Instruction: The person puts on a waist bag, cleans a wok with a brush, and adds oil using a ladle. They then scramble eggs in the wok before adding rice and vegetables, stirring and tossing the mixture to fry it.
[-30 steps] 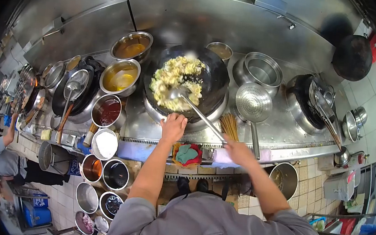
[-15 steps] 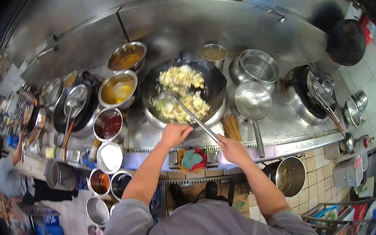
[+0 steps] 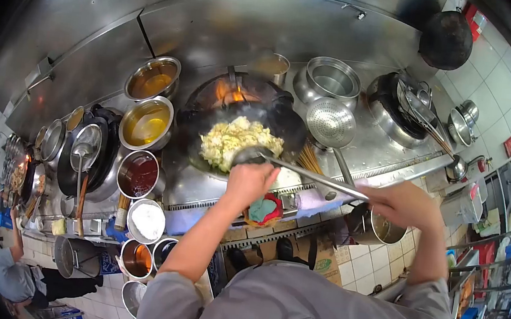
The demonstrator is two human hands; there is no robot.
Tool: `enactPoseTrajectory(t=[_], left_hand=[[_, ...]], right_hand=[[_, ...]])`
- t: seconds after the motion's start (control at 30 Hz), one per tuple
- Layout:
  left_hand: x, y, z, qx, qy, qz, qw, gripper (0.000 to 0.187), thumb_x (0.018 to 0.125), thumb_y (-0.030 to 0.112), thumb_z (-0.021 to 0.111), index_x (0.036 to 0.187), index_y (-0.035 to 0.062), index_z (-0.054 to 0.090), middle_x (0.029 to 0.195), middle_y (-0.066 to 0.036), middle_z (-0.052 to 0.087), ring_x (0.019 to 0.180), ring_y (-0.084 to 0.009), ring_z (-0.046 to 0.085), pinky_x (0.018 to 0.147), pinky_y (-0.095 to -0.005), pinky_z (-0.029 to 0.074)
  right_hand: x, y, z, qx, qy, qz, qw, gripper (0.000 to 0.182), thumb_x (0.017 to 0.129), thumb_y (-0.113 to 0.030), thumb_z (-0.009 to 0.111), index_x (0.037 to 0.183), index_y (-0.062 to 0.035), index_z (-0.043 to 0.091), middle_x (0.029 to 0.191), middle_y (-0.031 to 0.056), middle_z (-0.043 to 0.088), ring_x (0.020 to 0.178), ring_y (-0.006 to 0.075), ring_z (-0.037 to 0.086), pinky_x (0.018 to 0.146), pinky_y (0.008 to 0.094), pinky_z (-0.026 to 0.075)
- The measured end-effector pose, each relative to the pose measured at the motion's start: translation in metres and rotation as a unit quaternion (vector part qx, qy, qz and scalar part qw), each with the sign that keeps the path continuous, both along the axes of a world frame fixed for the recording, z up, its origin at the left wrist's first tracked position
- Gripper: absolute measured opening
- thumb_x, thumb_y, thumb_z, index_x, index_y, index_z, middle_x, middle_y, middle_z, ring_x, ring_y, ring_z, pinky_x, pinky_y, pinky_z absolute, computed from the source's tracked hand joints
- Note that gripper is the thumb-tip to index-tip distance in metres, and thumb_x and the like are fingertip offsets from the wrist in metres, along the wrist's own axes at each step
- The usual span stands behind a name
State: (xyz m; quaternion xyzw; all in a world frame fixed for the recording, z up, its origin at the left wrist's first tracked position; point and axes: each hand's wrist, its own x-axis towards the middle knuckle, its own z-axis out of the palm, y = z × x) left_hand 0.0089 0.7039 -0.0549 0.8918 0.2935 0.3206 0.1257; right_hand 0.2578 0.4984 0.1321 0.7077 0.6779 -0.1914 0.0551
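Observation:
A black wok [image 3: 293,129] is tipped toward me in front of the burner, with flames [image 3: 233,92] showing behind it. Pale yellow, egg-like food [image 3: 242,138] is gathered inside. My left hand [image 3: 251,184] is closed at the wok's near rim; the part it grips is hidden under the fingers. My right hand [image 3: 405,205] is closed round the handle of a long metal ladle [image 3: 322,179]. The ladle's bowl lies at the wok's near side, just above my left hand. A folded green and red cloth [image 3: 262,210] sits at the counter edge below.
Left of the wok stand bowls of yellow oil [image 3: 147,123], red sauce [image 3: 139,174] and white powder [image 3: 147,220]. A perforated strainer [image 3: 331,124], a steel pot [image 3: 329,80] and a second wok [image 3: 398,109] are to the right. Another person [image 3: 20,268] works at the far left.
The wok has come off the burner toward me, uncovering flames. Its food has gathered into one heap. My right hand has moved right with the ladle, and the view has shifted.

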Motion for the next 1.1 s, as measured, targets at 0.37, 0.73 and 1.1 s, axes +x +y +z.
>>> enactPoseTrajectory(t=[0.37,0.73,1.1], left_hand=[[-0.011,-0.037,-0.093,-0.138,0.081,0.011,0.987,0.028,0.090,0.037,0.059,0.084,0.0134,0.073,0.069,-0.018,0.066,0.065,-0.0367,0.065,0.064,-0.0478,0.053],[-0.011,-0.009,-0.002,-0.097,0.069,-0.012,0.993,0.032,0.090,0.038,0.058,0.078,0.0106,0.069,0.065,-0.015,0.065,0.061,-0.0358,0.064,0.061,-0.0455,0.052],[-0.005,-0.064,-0.071,-0.149,0.068,-0.003,0.986,0.032,0.090,0.036,0.058,0.075,0.0091,0.066,0.066,-0.014,0.065,0.063,-0.0347,0.065,0.064,-0.0468,0.051]], right_hand=[[-0.047,0.061,-0.111,0.171,0.181,-0.074,0.966,0.044,0.086,-0.014,0.063,0.129,-0.0134,0.056,0.090,0.0183,0.068,0.082,0.0378,0.065,0.074,0.0432,0.051],[-0.009,-0.013,0.047,0.040,-0.022,0.062,0.997,0.043,0.081,-0.020,0.067,0.123,-0.0206,0.065,0.086,0.0110,0.070,0.075,0.0311,0.066,0.069,0.0403,0.052],[-0.045,0.062,-0.110,0.227,0.025,-0.015,0.973,0.039,0.090,-0.021,0.057,0.129,-0.0170,0.056,0.079,0.0146,0.067,0.069,0.0329,0.065,0.067,0.0441,0.052]])
